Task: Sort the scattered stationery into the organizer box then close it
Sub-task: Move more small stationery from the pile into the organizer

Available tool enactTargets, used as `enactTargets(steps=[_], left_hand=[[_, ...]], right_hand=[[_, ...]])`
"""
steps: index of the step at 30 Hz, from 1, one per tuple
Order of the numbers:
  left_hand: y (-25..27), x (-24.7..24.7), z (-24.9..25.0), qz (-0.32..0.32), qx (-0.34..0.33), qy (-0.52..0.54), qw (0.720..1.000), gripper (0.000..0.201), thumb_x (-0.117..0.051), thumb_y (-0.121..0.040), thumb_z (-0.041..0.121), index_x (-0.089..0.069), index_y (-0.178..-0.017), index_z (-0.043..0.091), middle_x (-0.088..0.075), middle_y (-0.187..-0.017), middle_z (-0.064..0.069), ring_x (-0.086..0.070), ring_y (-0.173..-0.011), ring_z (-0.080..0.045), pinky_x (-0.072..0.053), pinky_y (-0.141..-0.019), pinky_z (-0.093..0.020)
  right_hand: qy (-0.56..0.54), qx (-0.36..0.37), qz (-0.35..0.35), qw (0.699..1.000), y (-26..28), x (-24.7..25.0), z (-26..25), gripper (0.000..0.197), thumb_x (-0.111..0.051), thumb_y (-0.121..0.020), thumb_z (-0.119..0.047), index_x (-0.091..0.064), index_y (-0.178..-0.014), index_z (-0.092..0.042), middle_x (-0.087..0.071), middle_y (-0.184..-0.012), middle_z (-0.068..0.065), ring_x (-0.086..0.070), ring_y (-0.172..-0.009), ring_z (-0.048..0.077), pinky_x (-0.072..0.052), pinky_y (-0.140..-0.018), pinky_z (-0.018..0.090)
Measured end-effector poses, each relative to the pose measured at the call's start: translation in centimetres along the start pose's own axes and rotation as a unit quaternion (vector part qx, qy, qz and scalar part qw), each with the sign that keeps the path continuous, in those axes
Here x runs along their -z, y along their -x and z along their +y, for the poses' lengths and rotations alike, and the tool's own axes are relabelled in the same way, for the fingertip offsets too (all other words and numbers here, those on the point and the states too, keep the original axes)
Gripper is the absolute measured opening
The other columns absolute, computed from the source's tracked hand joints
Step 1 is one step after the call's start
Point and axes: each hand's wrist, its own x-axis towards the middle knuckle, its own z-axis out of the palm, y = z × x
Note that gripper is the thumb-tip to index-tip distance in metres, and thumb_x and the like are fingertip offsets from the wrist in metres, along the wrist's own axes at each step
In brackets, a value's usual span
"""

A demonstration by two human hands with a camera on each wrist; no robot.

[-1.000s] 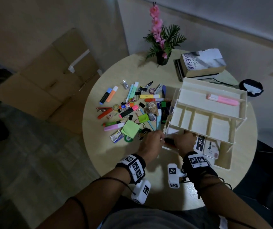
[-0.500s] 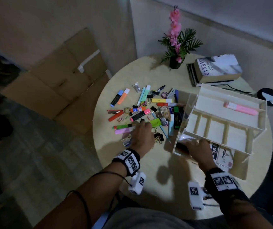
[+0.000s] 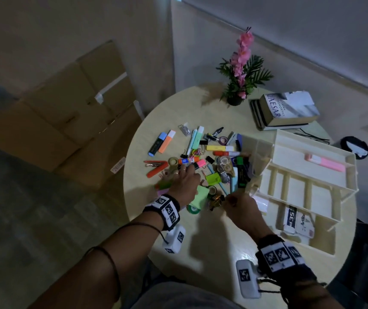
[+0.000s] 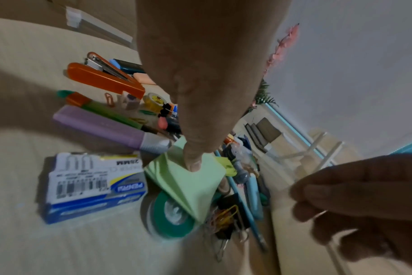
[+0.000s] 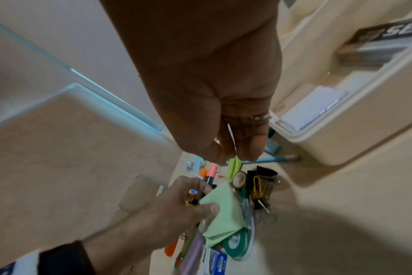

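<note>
Round tabletop [image 3: 178,112]: left hand [image 3: 184,182] pinches the green sticky notes [image 4: 191,178]; right hand [image 3: 241,205] hovers, fingers curled, seemingly empty; next, the organizer box [image 3: 312,188].

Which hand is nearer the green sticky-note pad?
Left. The left hand has its thumb on the green sticky-note pad; the right hand hangs apart from it, on the organizer box side.
</note>
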Motion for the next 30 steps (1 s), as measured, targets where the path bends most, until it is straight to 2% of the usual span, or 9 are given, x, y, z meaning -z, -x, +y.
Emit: enactTargets(steps=[3, 5, 9, 11, 13, 16, 20, 26, 30], left_hand=[[-0.5, 1.3, -1.3, -0.040, 0.001, 0.172, 0.984, 0.018, -0.070, -0.096, 0.006, -0.070, -0.114, 0.009, -0.068, -0.120, -0.010, -0.067, -0.111, -0.029, -0.057, -0.088, -0.042], [-0.8, 2.1, -1.8, -0.056, -0.012, 0.248, 0.967, 0.014, -0.076, -0.092, 0.012, -0.073, -0.106, 0.011, -0.070, -0.107, 0.000, -0.068, -0.099, -0.020, -0.056, -0.081, -0.034], [-1.8, 3.2, -1.5, -0.077, -0.059, 0.333, 0.938, 0.013, -0.082, -0.088, 0.022, -0.076, -0.100, 0.018, -0.074, -0.099, 0.003, -0.069, -0.096, -0.014, -0.056, -0.086, -0.032], [-2.7, 3.5, -1.1, -0.081, -0.072, 0.361, 0.926, 0.012, -0.077, -0.093, 0.025, -0.076, -0.102, 0.019, -0.075, -0.103, 0.003, -0.069, -0.099, -0.013, -0.056, -0.088, -0.032], [-3.6, 3.4, -0.7, -0.059, -0.067, 0.319, 0.943, 0.016, -0.070, -0.098, 0.027, -0.073, -0.111, 0.020, -0.073, -0.111, 0.000, -0.069, -0.103, -0.019, -0.057, -0.088, -0.034], [-4.9, 2.1, 0.3, -0.002, -0.079, 0.143, 0.987, 0.030, -0.066, -0.099, 0.030, -0.068, -0.126, 0.016, -0.068, -0.124, -0.008, -0.066, -0.112, -0.030, -0.055, -0.088, -0.041], [-5.5, 0.6, 1.5, 0.039, -0.079, 0.008, 0.996, 0.036, -0.064, -0.101, 0.039, -0.068, -0.124, 0.012, -0.060, -0.130, -0.013, -0.058, -0.120, -0.034, -0.049, -0.092, -0.045], [-5.8, -0.6, 2.5, 0.055, -0.033, 0.027, 0.998, 0.039, -0.071, -0.094, 0.039, -0.068, -0.121, 0.011, -0.058, -0.129, -0.013, -0.058, -0.119, -0.036, -0.047, -0.096, -0.045], [-6.1, 0.0, 3.0, 0.026, 0.001, 0.063, 0.998, 0.029, -0.075, -0.087, 0.034, -0.070, -0.104, 0.011, -0.064, -0.119, -0.014, -0.065, -0.108, -0.037, -0.053, -0.087, -0.044]], right_hand=[[-0.053, -0.012, 0.029, 0.998, -0.8, -1.6, -1.2, 0.024, -0.072, -0.095, -0.023, -0.067, -0.115, -0.010, -0.063, -0.096, -0.001, -0.060, -0.086, 0.020, -0.041, -0.070, 0.027], [-0.089, -0.014, 0.026, 0.996, -0.9, -2.3, -1.7, 0.034, -0.074, -0.096, -0.032, -0.063, -0.122, -0.014, -0.063, -0.103, -0.001, -0.062, -0.093, 0.021, -0.046, -0.079, 0.031], [-0.149, -0.018, -0.002, 0.989, 0.0, -2.8, -1.5, 0.026, -0.065, -0.102, -0.031, -0.059, -0.084, -0.013, -0.060, -0.074, -0.002, -0.057, -0.072, 0.019, -0.043, -0.064, 0.032], [-0.244, -0.044, 0.006, 0.969, 0.9, -2.2, -1.2, 0.017, -0.060, -0.105, -0.019, -0.065, -0.093, -0.008, -0.072, -0.078, 0.004, -0.069, -0.072, 0.023, -0.050, -0.063, 0.030], [-0.298, -0.069, 0.027, 0.952, 2.1, -1.4, -0.5, 0.013, -0.058, -0.106, -0.016, -0.066, -0.105, -0.005, -0.077, -0.088, 0.011, -0.076, -0.074, 0.025, -0.057, -0.065, 0.034], [-0.296, -0.097, 0.075, 0.947, 3.8, -0.4, 1.8, 0.020, -0.061, -0.105, -0.016, -0.065, -0.105, 0.003, -0.076, -0.088, 0.019, -0.076, -0.072, 0.028, -0.060, -0.069, 0.041], [-0.314, -0.128, 0.102, 0.935, 6.6, 0.7, 4.7, 0.014, -0.060, -0.105, -0.013, -0.069, -0.105, -0.002, -0.078, -0.087, 0.014, -0.077, -0.077, 0.030, -0.063, -0.072, 0.037], [-0.346, -0.152, 0.134, 0.916, 9.4, 1.0, 7.0, 0.012, -0.059, -0.104, -0.006, -0.071, -0.103, -0.008, -0.078, -0.089, 0.017, -0.078, -0.080, 0.032, -0.063, -0.081, 0.046], [-0.355, -0.158, 0.133, 0.912, 9.7, 0.8, 7.4, 0.015, -0.057, -0.104, -0.005, -0.071, -0.105, -0.009, -0.079, -0.092, 0.015, -0.078, -0.082, 0.031, -0.063, -0.083, 0.045]])
